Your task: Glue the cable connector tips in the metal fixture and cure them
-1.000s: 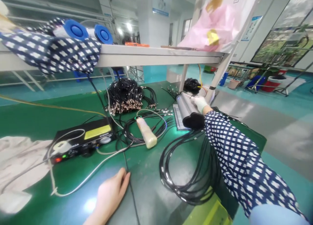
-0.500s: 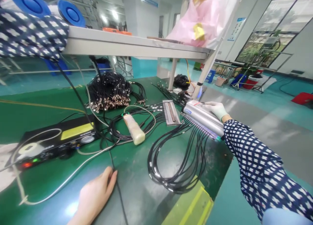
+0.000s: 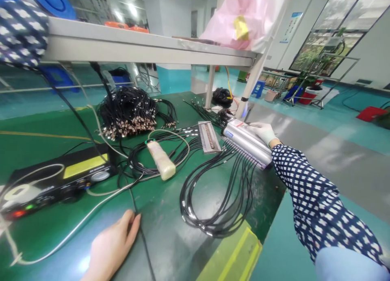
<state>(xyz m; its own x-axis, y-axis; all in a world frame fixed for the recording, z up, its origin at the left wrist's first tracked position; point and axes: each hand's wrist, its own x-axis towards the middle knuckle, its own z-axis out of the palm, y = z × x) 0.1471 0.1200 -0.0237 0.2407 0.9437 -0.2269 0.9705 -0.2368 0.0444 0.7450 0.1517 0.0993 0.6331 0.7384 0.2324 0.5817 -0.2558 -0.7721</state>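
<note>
From the head view, I see the gloved right hand (image 3: 264, 132) on the far side of the silver unit (image 3: 248, 140), fingers closed on its edge near a red-and-white label. The unit lies at the right end of the green table (image 3: 170, 240), over 1 strip (image 3: 243, 154) whose black cables (image 3: 201, 224) loop towards the person; a 2nd strip (image 3: 209, 137) sits just left of it, uncovered. The bare left hand (image 3: 114, 240) is well apart, thumb and forefinger close together beside a thin black cord (image 3: 145, 246); I cannot tell whether they pinch it. A cream-coloured handle (image 3: 161, 161) and a black box (image 3: 61, 179) with a yellow label lie beyond that hand. The shelf leg (image 3: 250, 88) stands close behind the unit, and a big cable bundle (image 3: 128, 106) sits further left.
</note>
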